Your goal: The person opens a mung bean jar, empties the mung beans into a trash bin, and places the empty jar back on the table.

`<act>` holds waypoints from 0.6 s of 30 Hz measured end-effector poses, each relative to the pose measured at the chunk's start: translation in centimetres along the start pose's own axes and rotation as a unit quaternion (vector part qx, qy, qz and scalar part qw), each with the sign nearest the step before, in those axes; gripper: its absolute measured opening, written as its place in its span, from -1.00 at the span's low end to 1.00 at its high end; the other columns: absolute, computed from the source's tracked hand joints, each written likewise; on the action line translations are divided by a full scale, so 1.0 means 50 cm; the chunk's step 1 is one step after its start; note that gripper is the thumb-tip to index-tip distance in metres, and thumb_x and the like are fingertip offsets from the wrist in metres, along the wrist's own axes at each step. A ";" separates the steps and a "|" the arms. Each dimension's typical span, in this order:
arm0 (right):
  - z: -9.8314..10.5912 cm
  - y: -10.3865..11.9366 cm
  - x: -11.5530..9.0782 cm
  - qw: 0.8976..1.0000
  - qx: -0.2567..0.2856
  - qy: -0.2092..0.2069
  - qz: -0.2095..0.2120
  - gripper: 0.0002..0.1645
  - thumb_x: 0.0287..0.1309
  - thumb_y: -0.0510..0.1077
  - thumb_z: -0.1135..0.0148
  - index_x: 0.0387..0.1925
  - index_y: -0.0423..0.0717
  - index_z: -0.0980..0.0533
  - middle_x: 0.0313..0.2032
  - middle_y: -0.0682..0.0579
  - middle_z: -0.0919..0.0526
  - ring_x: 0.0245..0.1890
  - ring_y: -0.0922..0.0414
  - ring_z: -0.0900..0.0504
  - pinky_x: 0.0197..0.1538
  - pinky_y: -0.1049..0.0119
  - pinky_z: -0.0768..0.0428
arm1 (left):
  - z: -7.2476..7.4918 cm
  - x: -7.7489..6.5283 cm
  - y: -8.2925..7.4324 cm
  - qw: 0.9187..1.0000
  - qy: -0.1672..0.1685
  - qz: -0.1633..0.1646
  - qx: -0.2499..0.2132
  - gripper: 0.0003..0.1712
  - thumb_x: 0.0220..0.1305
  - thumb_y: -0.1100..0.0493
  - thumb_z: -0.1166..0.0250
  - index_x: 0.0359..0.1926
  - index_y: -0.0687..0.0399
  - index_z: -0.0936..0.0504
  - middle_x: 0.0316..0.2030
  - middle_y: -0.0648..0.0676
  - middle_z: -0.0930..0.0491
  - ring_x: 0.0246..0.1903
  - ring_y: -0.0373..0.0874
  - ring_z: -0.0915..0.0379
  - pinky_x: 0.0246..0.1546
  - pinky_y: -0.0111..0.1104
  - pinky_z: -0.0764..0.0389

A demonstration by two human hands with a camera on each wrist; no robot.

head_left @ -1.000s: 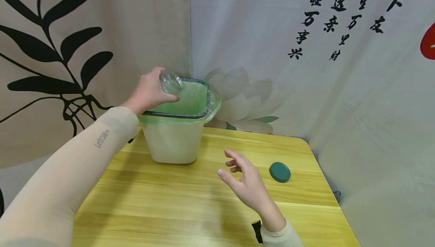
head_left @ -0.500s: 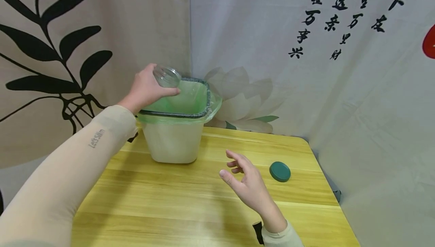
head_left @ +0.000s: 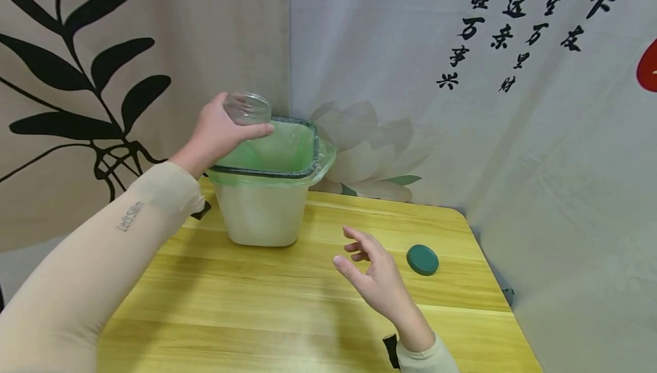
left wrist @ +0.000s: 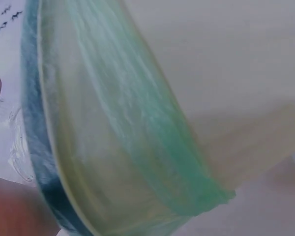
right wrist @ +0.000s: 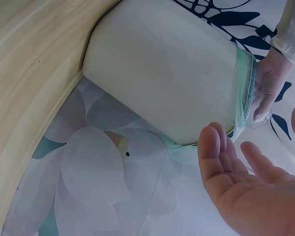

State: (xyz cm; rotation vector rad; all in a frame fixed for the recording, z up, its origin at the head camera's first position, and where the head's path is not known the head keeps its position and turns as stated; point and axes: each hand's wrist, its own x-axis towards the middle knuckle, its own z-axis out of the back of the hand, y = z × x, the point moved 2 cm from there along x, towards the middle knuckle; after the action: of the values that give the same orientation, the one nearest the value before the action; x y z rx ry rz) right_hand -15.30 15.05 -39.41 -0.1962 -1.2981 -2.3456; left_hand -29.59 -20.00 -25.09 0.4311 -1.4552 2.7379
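Observation:
My left hand (head_left: pixel 218 130) grips a clear glass jar (head_left: pixel 248 109) over the left side of a trash bin (head_left: pixel 264 216). The jar has no lid on it and stands close to upright above the bin's dark rim. A thin green bag (head_left: pixel 292 142) lines the bin and folds down over its outside. In the left wrist view the bin's wall and the bag fold (left wrist: pixel 152 132) fill most of the picture. Held above the table, my right hand (head_left: pixel 377 279) has loosely bent fingers and nothing in it. A dark green jar lid (head_left: pixel 423 260) lies to its right.
The bin stands at the back left of the yellow wooden table (head_left: pixel 246 304). Behind it hang pale cloth curtains (head_left: pixel 369 36) printed with leaves, a lotus and black characters. The table's right edge runs beside the lid.
The jar has turned from tipped over the bin to nearly upright, and my left hand has drawn slightly up and left with it. My right hand has barely moved.

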 end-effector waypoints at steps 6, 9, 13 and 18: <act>0.008 -0.002 -0.001 1.000 -0.004 -0.001 -0.001 -0.31 0.45 0.09 -0.37 0.52 0.14 -0.43 0.38 0.05 -0.59 0.18 0.03 -0.70 0.18 0.07 -0.73 | 0.009 -0.023 -0.006 1.000 0.013 0.009 -0.027 0.28 -0.05 -0.49 -0.62 0.55 -0.07 -0.28 0.37 0.11 -0.49 0.29 0.01 -0.52 0.29 -0.04 -0.60; 0.012 -0.003 -0.002 1.000 -0.007 -0.004 -0.003 -0.31 0.44 0.09 -0.37 0.51 0.15 -0.44 0.38 0.06 -0.59 0.17 0.03 -0.71 0.18 0.07 -0.74 | 0.014 -0.034 -0.009 0.999 0.016 0.008 -0.040 0.28 -0.04 -0.47 -0.62 0.57 -0.09 -0.27 0.41 0.11 -0.47 0.31 0.01 -0.51 0.31 -0.02 -0.59; 0.017 -0.005 -0.005 1.000 -0.010 -0.005 -0.003 -0.31 0.44 0.09 -0.38 0.50 0.14 -0.44 0.38 0.05 -0.59 0.16 -0.02 -0.71 0.17 0.07 -0.74 | 0.018 -0.050 -0.011 0.999 0.016 0.007 -0.049 0.25 0.00 -0.45 -0.61 0.58 -0.12 -0.26 0.42 0.10 -0.45 0.33 0.02 -0.48 0.33 0.00 -0.57; 0.025 -0.005 -0.008 1.000 -0.019 -0.009 -0.003 -0.32 0.43 0.09 -0.39 0.50 0.14 -0.45 0.38 0.07 -0.60 0.15 0.08 -0.71 0.17 0.09 -0.74 | 0.021 -0.072 -0.014 0.998 0.015 0.000 -0.057 0.19 0.02 -0.44 -0.60 0.55 -0.16 -0.28 0.39 0.06 -0.48 0.30 -0.02 -0.49 0.29 -0.05 -0.59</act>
State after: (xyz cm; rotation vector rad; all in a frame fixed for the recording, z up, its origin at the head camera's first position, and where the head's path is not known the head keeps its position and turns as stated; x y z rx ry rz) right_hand -15.16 16.32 -39.07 -0.2254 -1.2636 -2.3802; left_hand -25.77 -20.00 -24.86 0.3846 -1.5928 2.6327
